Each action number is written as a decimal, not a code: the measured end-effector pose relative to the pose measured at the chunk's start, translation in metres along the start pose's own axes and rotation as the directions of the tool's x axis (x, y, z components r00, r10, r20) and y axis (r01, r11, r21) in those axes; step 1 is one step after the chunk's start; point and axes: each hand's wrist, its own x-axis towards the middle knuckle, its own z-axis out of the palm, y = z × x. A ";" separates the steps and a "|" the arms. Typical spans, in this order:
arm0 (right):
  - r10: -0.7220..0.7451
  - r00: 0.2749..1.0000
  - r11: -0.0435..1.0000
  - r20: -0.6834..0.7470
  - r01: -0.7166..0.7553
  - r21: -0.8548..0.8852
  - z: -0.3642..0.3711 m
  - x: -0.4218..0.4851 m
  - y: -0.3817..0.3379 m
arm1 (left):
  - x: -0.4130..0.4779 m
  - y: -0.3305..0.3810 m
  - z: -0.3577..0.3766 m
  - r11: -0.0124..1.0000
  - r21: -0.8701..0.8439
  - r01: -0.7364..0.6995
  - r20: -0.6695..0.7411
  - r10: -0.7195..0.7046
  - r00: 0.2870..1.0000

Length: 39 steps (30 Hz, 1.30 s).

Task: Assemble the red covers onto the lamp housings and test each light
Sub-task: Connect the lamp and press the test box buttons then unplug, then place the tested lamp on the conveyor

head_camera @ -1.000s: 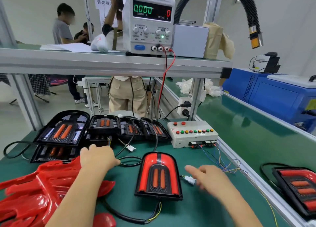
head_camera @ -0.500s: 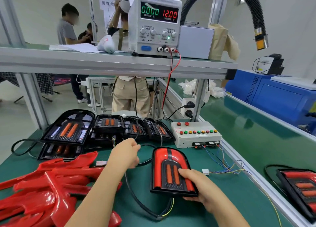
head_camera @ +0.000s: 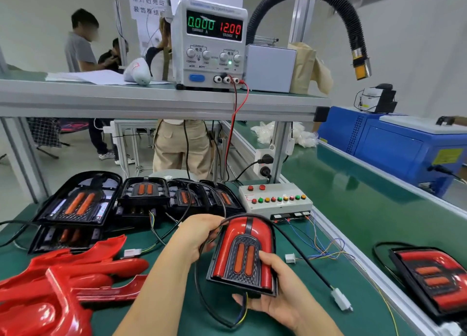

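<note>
An assembled lamp (head_camera: 242, 256) with a red cover and two orange strips is lifted and tilted above the green mat. My right hand (head_camera: 275, 292) grips its lower end, thumb on the face. My left hand (head_camera: 199, 234) is closed on the lamp's black cable (head_camera: 202, 287) beside its upper left edge. The cable's white connector (head_camera: 341, 299) hangs loose at the right. Several open black lamp housings (head_camera: 78, 201) lie in a row at the back. Loose red covers (head_camera: 50, 292) are piled at the lower left. The test box (head_camera: 275, 201) with coloured buttons sits behind the lamp.
A power supply (head_camera: 209, 45) on the shelf reads 0.000 and 12.00. A second white plug (head_camera: 290, 257) with coloured wires lies on the mat. Another finished lamp (head_camera: 434, 275) lies on the conveyor at right. A black hose (head_camera: 336, 9) arches overhead. People stand behind the bench.
My right hand has taken hold of the lamp and raised it off the mat. My left hand moved right and closed on its cable. The supply's voltage display went from 0 to 12.00.
</note>
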 end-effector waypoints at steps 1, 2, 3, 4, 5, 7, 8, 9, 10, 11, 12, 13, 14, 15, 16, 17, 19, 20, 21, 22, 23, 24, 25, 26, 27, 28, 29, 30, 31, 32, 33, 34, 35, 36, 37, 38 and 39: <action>-0.027 0.999 1.000 -0.021 0.026 -0.015 0.000 0.000 -0.001 | 0.000 0.000 -0.001 0.999 0.033 -0.022 -0.035 0.023 0.999; -0.063 0.997 0.997 -0.036 0.062 -0.040 -0.001 -0.001 -0.002 | 0.001 0.001 -0.002 0.996 0.073 -0.048 -0.100 0.056 0.993; -0.110 0.993 0.991 -0.043 0.106 -0.086 -0.001 -0.001 -0.003 | 0.004 0.003 -0.005 0.986 0.148 -0.079 -0.187 0.107 0.977; -0.158 0.987 0.976 -0.037 0.151 -0.155 0.001 -0.002 -0.002 | 0.008 0.005 -0.009 0.961 0.255 -0.111 -0.260 0.179 0.949; -0.198 0.980 0.955 -0.024 0.188 -0.230 0.002 -0.003 -0.002 | 0.012 0.006 -0.013 0.922 0.363 -0.136 -0.287 0.250 0.925; -0.264 0.965 0.904 0.007 0.250 -0.348 0.005 -0.006 -0.002 | 0.014 0.008 -0.021 0.837 0.529 -0.139 -0.249 0.310 0.918; -0.303 0.953 0.873 0.016 0.284 -0.398 0.007 -0.007 -0.003 | 0.014 0.008 -0.023 0.815 0.566 -0.129 -0.216 0.297 0.930; -0.355 0.935 0.829 0.014 0.321 -0.457 0.009 -0.008 -0.004 | 0.014 0.007 -0.025 0.818 0.562 -0.122 -0.182 0.266 0.947; -0.412 0.911 0.769 0.010 0.354 -0.532 0.009 -0.008 -0.005 | 0.013 0.006 -0.027 0.839 0.529 -0.123 -0.146 0.233 0.962; -0.460 0.888 0.707 0.016 0.377 -0.598 0.010 -0.008 -0.007 | 0.013 0.006 -0.030 0.867 0.483 -0.126 -0.113 0.204 0.973; -0.488 0.872 0.666 0.033 0.396 -0.632 0.010 -0.008 -0.007 | 0.013 0.006 -0.033 0.894 0.429 -0.128 -0.082 0.179 0.980; -0.501 0.864 0.654 0.054 0.419 -0.630 0.008 -0.008 -0.007 | 0.013 0.007 -0.037 0.920 0.371 -0.127 -0.049 0.155 0.987; -0.499 0.864 0.665 0.062 0.428 -0.612 0.006 -0.007 -0.007 | 0.013 0.008 -0.040 0.940 0.319 -0.120 -0.014 0.131 0.991; -0.498 0.865 0.675 0.062 0.431 -0.599 0.004 -0.006 -0.006 | 0.013 0.010 -0.044 0.951 0.286 -0.113 0.021 0.111 0.994; -0.493 0.868 0.683 0.062 0.430 -0.591 0.001 -0.006 -0.006 | 0.013 0.012 -0.047 0.955 0.274 -0.109 0.055 0.098 0.994; -0.478 0.876 0.695 0.063 0.421 -0.583 -0.003 -0.005 -0.007 | 0.014 0.013 -0.049 0.956 0.270 -0.110 0.086 0.089 0.992; -0.398 0.914 0.729 0.072 0.363 -0.581 -0.014 -0.004 -0.009 | 0.014 0.016 -0.050 0.962 0.247 -0.115 0.136 0.083 0.987; -0.356 0.932 0.734 0.070 0.325 -0.596 -0.016 -0.004 -0.012 | 0.014 0.017 -0.049 0.968 0.219 -0.122 0.147 0.090 0.985; -0.341 0.938 0.728 0.054 0.300 -0.616 -0.017 -0.005 -0.014 | 0.013 0.018 -0.046 0.976 0.177 -0.129 0.141 0.105 0.984; -0.361 0.932 0.717 0.022 0.292 -0.632 -0.017 -0.006 -0.017 | 0.013 0.019 -0.043 0.984 0.117 -0.132 0.123 0.118 0.985; -0.404 0.915 0.708 -0.024 0.296 -0.641 -0.016 -0.006 -0.019 | 0.011 0.018 -0.039 0.992 0.037 -0.124 0.103 0.120 0.987; -0.450 0.890 0.705 -0.077 0.300 -0.643 -0.015 -0.005 -0.022 | 0.008 0.017 -0.035 0.993 -0.053 -0.106 0.093 0.110 0.989; -0.481 0.867 0.713 -0.128 0.303 -0.632 -0.014 -0.004 -0.024 | 0.005 0.014 -0.032 0.989 -0.123 -0.085 0.096 0.097 0.991; -0.489 0.856 0.743 -0.170 0.306 -0.595 -0.013 -0.004 -0.026 | 0.002 0.010 -0.030 0.986 -0.152 -0.065 0.107 0.082 0.991; -0.479 0.853 0.785 -0.205 0.313 -0.534 -0.013 -0.003 -0.028 | -0.001 0.004 -0.027 0.987 -0.155 -0.045 0.131 0.065 0.989; -0.466 0.853 0.825 -0.235 0.323 -0.464 -0.013 -0.003 -0.030 | -0.005 -0.002 -0.024 0.986 -0.167 -0.027 0.168 0.056 0.984; -0.459 0.849 0.852 -0.262 0.338 -0.399 -0.013 -0.003 -0.032 | -0.009 -0.008 -0.019 0.981 -0.194 -0.021 0.208 0.062 0.976; -0.455 0.843 0.871 -0.288 0.354 -0.340 -0.011 -0.003 -0.033 | -0.015 -0.013 -0.012 0.972 -0.236 -0.021 0.242 0.079 0.967; -0.448 0.839 0.884 -0.309 0.365 -0.291 -0.009 -0.004 -0.034 | -0.021 -0.018 -0.003 0.962 -0.271 -0.024 0.270 0.100 0.958; -0.445 0.836 0.890 -0.322 0.374 -0.259 -0.007 -0.005 -0.035 | -0.027 -0.021 0.008 0.960 -0.276 -0.048 0.288 0.130 0.949; -0.448 0.833 0.890 -0.324 0.384 -0.244 -0.005 -0.006 -0.035 | -0.030 -0.025 0.019 0.965 -0.243 -0.101 0.289 0.172 0.942; -0.454 0.833 0.887 -0.315 0.392 -0.242 -0.003 -0.009 -0.036 | -0.032 -0.027 0.030 0.967 -0.191 -0.169 0.277 0.218 0.936; -0.457 0.839 0.884 -0.296 0.391 -0.256 -0.003 -0.012 -0.037 | -0.032 -0.028 0.038 0.962 -0.149 -0.229 0.255 0.261 0.931; -0.457 0.848 0.878 -0.268 0.382 -0.287 -0.003 -0.016 -0.039 | -0.031 -0.028 0.044 0.955 -0.122 -0.271 0.222 0.292 0.930; -0.456 0.858 0.869 -0.238 0.370 -0.329 -0.004 -0.019 -0.040 | -0.029 -0.027 0.049 0.949 -0.104 -0.298 0.190 0.313 0.930; -0.452 0.865 0.861 -0.218 0.358 -0.361 -0.007 -0.022 -0.042 | -0.026 -0.026 0.052 0.945 -0.083 -0.316 0.162 0.325 0.932; -0.440 0.873 0.861 -0.209 0.345 -0.372 -0.009 -0.024 -0.044 | -0.023 -0.024 0.055 0.945 -0.062 -0.320 0.141 0.326 0.935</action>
